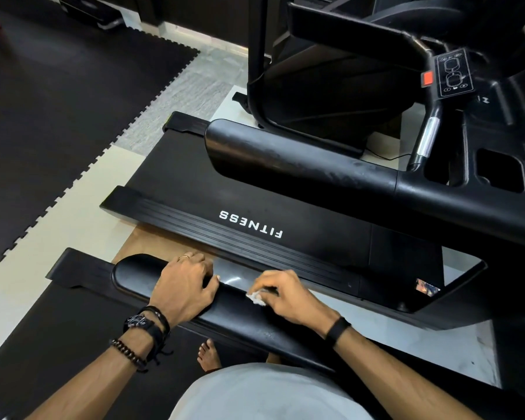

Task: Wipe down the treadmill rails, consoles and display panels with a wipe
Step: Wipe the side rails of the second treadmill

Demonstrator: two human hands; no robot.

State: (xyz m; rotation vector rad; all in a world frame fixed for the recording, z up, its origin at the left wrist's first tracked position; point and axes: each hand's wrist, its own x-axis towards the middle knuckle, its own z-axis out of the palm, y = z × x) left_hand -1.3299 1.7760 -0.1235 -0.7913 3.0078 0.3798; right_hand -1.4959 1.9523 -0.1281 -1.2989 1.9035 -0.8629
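Grey cloth over our lap (264, 392) fills the bottom edge, one bare foot (209, 356) just beyond it on the dark belt (73, 334) of the near treadmill.

Item, right hand (288, 298): fingers curled on a small crumpled white wipe (256, 298), pressing it to the top of the near handrail (240, 316). Black band at the wrist.

Item, left hand (185, 286): fingers bent over the far edge of the same rail, thumb on the near side, gripping it just beside the wipe. Ring, watch and bead bracelets.

Item, near handrail: black, rounded; a glossy streak (232, 280) between the two hands.

Risks, as we judge them:
- The wipe is a small wad, so it may cover only a narrow strip per pass and leave the rail's sides and rounded end untouched.
- The left hand sits on the rail and may shield the patch beneath it from cleaning.
- The glossy streak may be moisture; a hand could slip on it.

Item, outward: side rail marked FITNESS (250, 224) on the next treadmill, its dusty grey-smeared handrail (300, 165), a button panel (453, 72) with an orange tab (428, 78), and interlocking floor mats (58, 116).

Not determinable: the near treadmill's console and display, out of frame; the wipe's full extent, mostly under the fingers; the button markings, too small; whether the streak is wet or only reflecting; the upper right corner, cut off.
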